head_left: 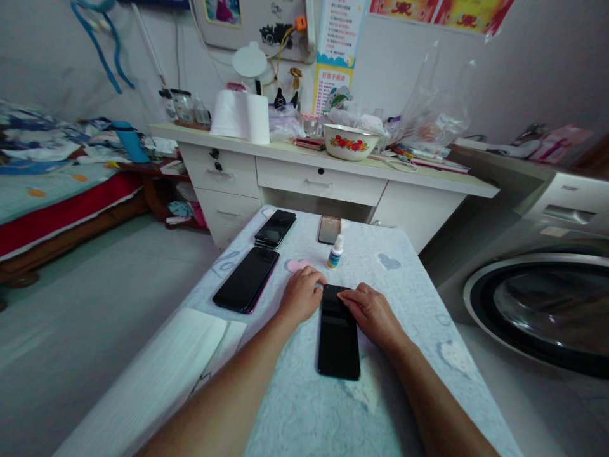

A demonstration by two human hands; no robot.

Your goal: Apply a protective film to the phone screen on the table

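A black smartphone (339,339) lies screen up on the patterned tablecloth, between my two forearms. At its upper left corner, my left hand (302,295) has its fingers curled together, with a small pale bit at the fingertips too small to name. My right hand (371,311) rests over the phone's upper right edge. Its thumb and fingers are pinched together at the screen, and whatever they hold is hidden. Just beyond the hands stands a small white-capped bottle (335,252) with a blue and yellow label.
Left on the table lie a large dark phone (247,279) and a stack of phones (276,228). A brownish phone or case (330,229) lies at the back. White folded paper (157,374) covers the left edge. Behind is a white desk (323,184); a washing machine (547,254) stands right.
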